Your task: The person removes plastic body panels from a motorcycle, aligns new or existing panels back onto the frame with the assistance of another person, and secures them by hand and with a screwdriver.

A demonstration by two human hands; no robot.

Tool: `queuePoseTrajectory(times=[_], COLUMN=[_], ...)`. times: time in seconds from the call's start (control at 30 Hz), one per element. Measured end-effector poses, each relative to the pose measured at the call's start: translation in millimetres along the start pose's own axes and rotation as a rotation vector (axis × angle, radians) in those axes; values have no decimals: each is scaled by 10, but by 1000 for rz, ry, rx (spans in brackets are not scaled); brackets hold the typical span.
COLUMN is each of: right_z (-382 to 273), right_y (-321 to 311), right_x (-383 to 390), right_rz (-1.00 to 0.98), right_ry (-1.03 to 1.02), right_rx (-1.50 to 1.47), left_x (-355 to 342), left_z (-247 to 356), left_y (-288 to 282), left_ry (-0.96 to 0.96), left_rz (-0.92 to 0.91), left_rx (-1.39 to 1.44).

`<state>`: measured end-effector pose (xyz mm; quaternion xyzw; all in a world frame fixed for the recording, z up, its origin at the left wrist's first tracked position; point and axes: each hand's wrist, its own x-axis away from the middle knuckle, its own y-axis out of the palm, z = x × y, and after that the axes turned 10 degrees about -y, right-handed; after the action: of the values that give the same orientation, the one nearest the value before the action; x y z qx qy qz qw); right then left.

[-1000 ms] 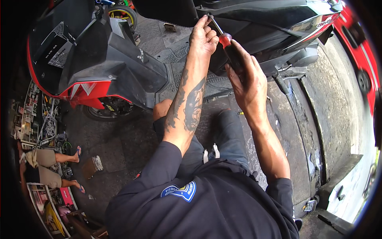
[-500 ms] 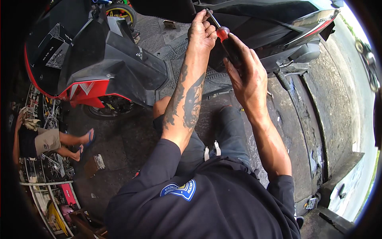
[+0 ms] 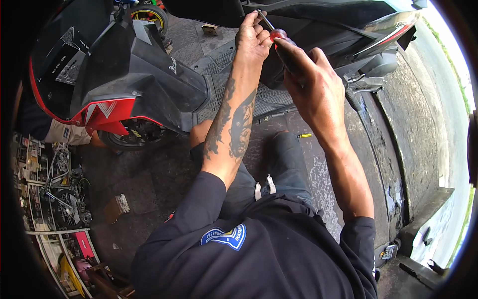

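Note:
My right hand (image 3: 318,92) is wrapped around the dark and red handle of a screwdriver (image 3: 267,21), whose metal shaft slants up and to the left. At the shaft's tip, just under the black seat (image 3: 209,9), is my left hand (image 3: 253,40). Its fingers are curled, with the thumb and forefinger close around the tip; whatever small thing they pinch cannot be made out. Both hands are at the body of a black and red scooter (image 3: 169,74), above its ribbed footboard (image 3: 216,74).
A small yellow tool (image 3: 304,135) lies on the ground beside my knee. To the left, a brown box (image 3: 117,207) sits near racks (image 3: 59,231) of parts. A person's shorts (image 3: 67,132) show behind the scooter's front wheel (image 3: 132,134). A road (image 3: 445,84) runs along the right.
My right hand has turned on the screwdriver handle, and its wrist has swung outward to the right. My left hand has stayed in place. The person at left has moved farther away, partly behind the scooter.

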<state>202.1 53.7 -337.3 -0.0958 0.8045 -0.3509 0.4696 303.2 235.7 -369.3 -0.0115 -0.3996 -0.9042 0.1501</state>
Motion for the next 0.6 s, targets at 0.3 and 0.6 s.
queuePoseTrajectory(times=[0.3,0.6], right_z=[-81,29], right_y=[19,239], right_x=[-72,42], right_rz=[5,206], right_ry=[95,46], right_rx=[-100,-216], left_x=[-5,101], left_z=[-40,-37], left_y=[-40,-136], left_ry=[-53,-116], left_rz=[21,-232], left_rx=[19,24])
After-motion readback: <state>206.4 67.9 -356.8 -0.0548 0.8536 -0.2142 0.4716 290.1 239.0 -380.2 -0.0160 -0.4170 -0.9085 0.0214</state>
